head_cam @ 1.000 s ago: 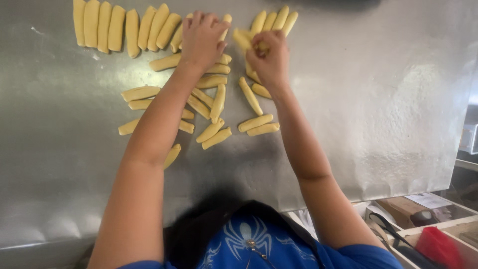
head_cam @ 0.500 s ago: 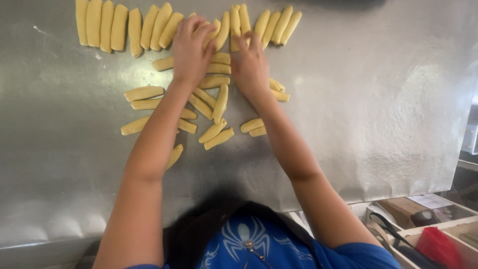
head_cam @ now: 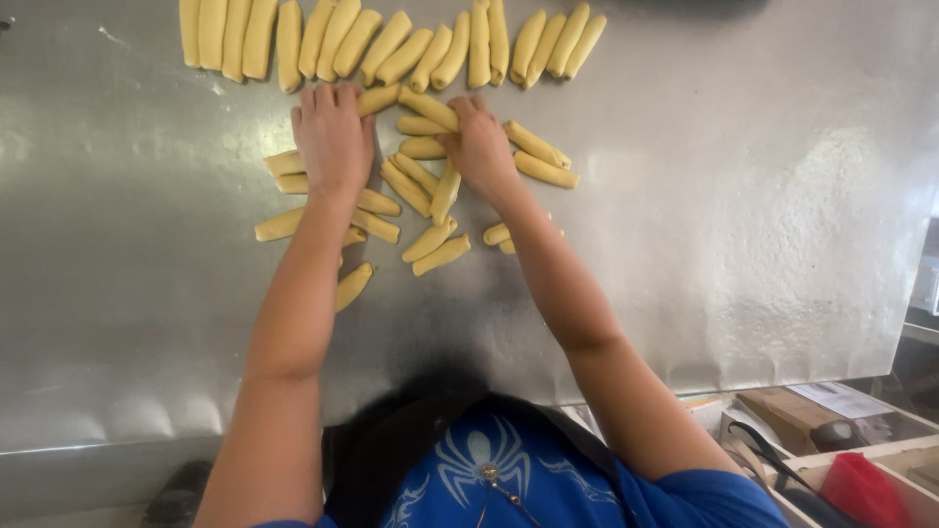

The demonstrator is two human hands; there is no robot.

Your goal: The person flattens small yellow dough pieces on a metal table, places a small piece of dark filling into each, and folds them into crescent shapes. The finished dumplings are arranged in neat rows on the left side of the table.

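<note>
My left hand point(head_cam: 333, 137) and right hand point(head_cam: 481, 147) press down on yellow dough sticks point(head_cam: 430, 191) scattered across the metal counter point(head_cam: 743, 215), below a neat row point(head_cam: 391, 44).

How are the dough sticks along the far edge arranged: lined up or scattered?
Lined up. The far row of dough sticks lies side by side on the metal table, unlike the loose pile under the hands.

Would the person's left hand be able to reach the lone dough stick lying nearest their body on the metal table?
Probably yes. The left hand rests on the loose sticks farther out, and the lone dough stick lies bare on the metal table beside that forearm, uncovered.
</note>
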